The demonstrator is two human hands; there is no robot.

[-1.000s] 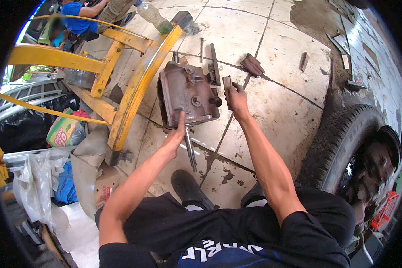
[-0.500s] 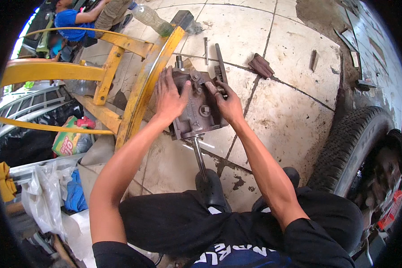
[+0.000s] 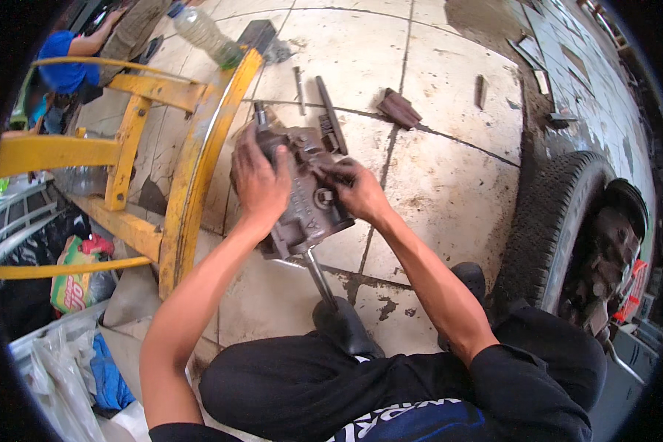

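A dirty brown metal gearbox [image 3: 302, 214] lies on the tiled floor in front of me. A bright steel shaft [image 3: 319, 276] sticks out of its near end toward my shoe, and a shorter shaft stub [image 3: 259, 114] shows at the far end. My left hand [image 3: 261, 180] rests along the left side of the housing, fingers stretched out and thumb apart on top. On the upper right of the housing, beside a round plug [image 3: 324, 197], my right hand [image 3: 357, 188] is closed with its blackened fingers curled together. What those fingertips pinch is hidden.
Left of the gearbox stands a yellow metal frame [image 3: 191, 184], with a plastic bottle [image 3: 208, 37] beyond it. A thin rod [image 3: 300, 90], a dark bar tool [image 3: 330, 114] and a brown rag [image 3: 399, 109] lie ahead. A tyre [image 3: 549, 228] is at right; a person [image 3: 62, 59] sits far left.
The view has shifted, so the scene sits farther left. The gearbox has turned slightly, its near shaft angling more to the right. My right hand has drawn its fingers together on the housing.
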